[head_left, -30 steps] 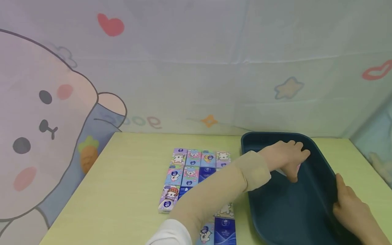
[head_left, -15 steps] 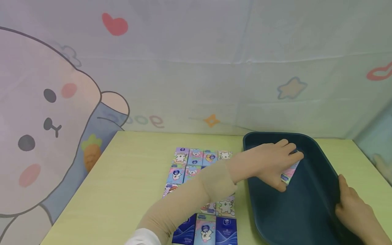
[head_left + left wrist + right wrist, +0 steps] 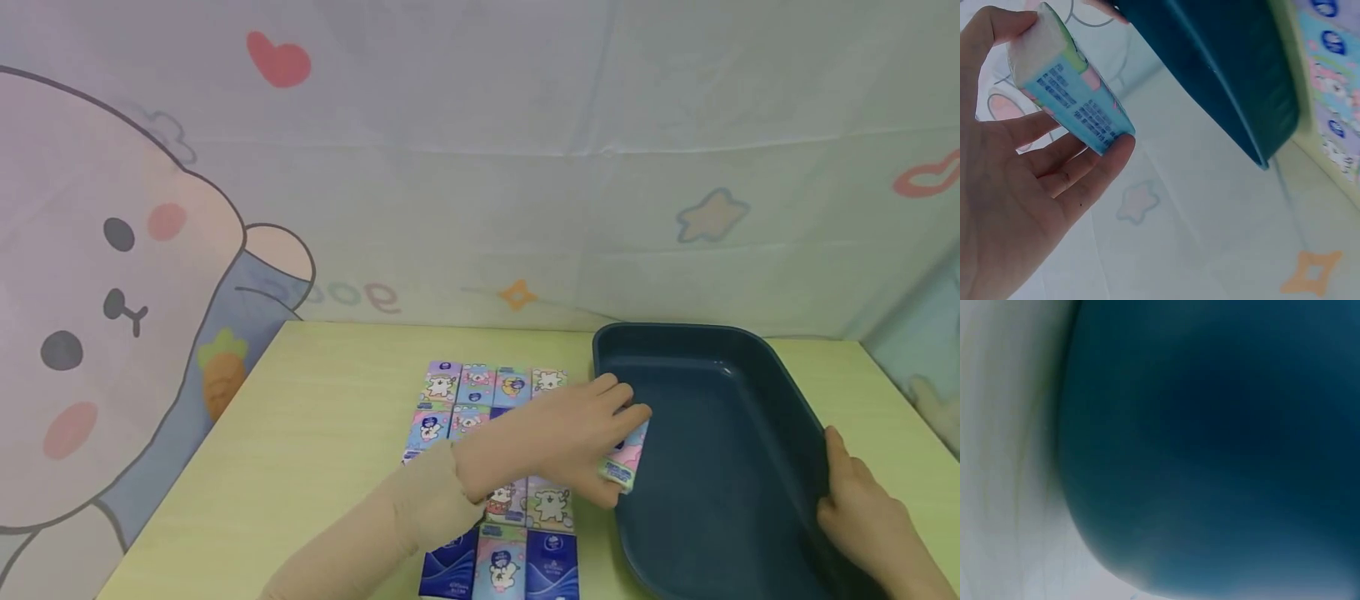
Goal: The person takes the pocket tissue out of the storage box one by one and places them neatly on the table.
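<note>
My left hand [image 3: 573,437] pinches a small pocket tissue pack [image 3: 628,458] over the left rim of the dark blue-green plastic tub [image 3: 712,492]. In the left wrist view the thumb and fingertips hold the tissue pack [image 3: 1075,94] at opposite ends, its light-blue printed side showing. My right hand [image 3: 870,512] grips the tub's right rim. The right wrist view is filled by the blurred tub [image 3: 1147,487]; no fingers show there. To the left of the tub lie rows of similar tissue packs [image 3: 501,562], partly hidden by the left forearm.
A pale yellow-green table [image 3: 300,450] carries everything. The tub stands on its right side, its far end close to the cartoon-printed cloth [image 3: 450,167] hanging behind. Its front end is cut off by the frame.
My left hand has moved left and toward me, from inside the tub's far part to its left rim, with the tissue pack still held. My right hand stays on the rim.
</note>
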The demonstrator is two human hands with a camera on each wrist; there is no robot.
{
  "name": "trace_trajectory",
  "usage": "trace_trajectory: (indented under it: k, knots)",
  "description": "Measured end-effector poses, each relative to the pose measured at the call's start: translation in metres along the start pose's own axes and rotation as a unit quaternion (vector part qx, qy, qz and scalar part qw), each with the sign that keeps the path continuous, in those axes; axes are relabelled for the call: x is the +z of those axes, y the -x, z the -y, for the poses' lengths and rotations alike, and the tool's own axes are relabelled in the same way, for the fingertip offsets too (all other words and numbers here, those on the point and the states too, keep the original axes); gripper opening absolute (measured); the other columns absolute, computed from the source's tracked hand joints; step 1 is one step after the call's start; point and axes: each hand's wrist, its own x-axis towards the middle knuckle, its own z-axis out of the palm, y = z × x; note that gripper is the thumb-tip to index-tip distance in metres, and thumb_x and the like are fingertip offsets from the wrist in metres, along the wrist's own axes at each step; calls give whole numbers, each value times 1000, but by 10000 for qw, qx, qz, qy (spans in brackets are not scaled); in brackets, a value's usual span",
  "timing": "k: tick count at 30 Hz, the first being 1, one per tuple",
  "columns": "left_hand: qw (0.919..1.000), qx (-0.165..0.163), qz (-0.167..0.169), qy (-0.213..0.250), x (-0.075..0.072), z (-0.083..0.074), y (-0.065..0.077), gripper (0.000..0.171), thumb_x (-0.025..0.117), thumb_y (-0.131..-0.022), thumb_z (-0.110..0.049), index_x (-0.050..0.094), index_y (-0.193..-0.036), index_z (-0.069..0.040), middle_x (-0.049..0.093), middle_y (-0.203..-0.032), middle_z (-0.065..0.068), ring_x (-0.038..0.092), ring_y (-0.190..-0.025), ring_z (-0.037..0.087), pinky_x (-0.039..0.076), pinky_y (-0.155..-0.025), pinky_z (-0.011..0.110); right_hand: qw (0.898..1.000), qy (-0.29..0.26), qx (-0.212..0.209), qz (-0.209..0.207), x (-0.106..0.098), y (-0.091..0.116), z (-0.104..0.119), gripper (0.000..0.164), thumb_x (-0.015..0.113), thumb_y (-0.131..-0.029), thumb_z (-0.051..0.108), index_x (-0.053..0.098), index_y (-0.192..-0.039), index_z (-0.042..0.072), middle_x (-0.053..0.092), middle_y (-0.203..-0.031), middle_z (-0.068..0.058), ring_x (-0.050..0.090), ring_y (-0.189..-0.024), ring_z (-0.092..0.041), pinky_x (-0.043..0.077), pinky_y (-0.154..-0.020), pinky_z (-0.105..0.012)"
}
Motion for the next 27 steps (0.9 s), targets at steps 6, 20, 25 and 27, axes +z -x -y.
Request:
trace_trajectory:
  k: [6, 20, 25, 27]
  knots:
    - [9981, -310, 162, 513, 19, 1, 34, 82, 61, -80, -62, 43, -141, -11, 54, -126, 2, 48, -108, 13, 46, -92, 20, 10000, 15, 32, 29, -2, 0, 2, 85, 48, -72, -7, 4, -143, -21, 40, -110, -51, 47, -97, -63, 44, -58, -62]
    - [9764, -1428, 247, 1599, 58, -3, 117, 78, 70, -75, -55, 50, -134, -8, 56, -114, 2, 47, -98, 13, 50, -86, 24, 9990, 55, 173, 405, -5, -1, 5, 85, 48, -74, -6, 0, -142, -21, 38, -112, -52, 47, -99, -63, 47, -59, -59]
    - [9654, -1845, 308, 1814, 65, -1, 138, 77, 73, -75, -50, 50, -135, -7, 57, -121, 5, 50, -103, 17, 52, -88, 29, 9990, 19, 135, 428, -1, -3, -1, 86, 47, -75, -5, -4, -143, -20, 37, -114, -53, 46, -100, -64, 46, -57, -59]
    - [9604, -1975, 385, 1930, 67, -1, 144, 77, 73, -76, -48, 50, -136, -6, 56, -125, 6, 51, -108, 19, 52, -92, 32, 9989, 10, 118, 447, 1, -4, -4, 86, 47, -75, -5, -5, -143, -20, 37, -114, -53, 46, -100, -64, 46, -56, -59]
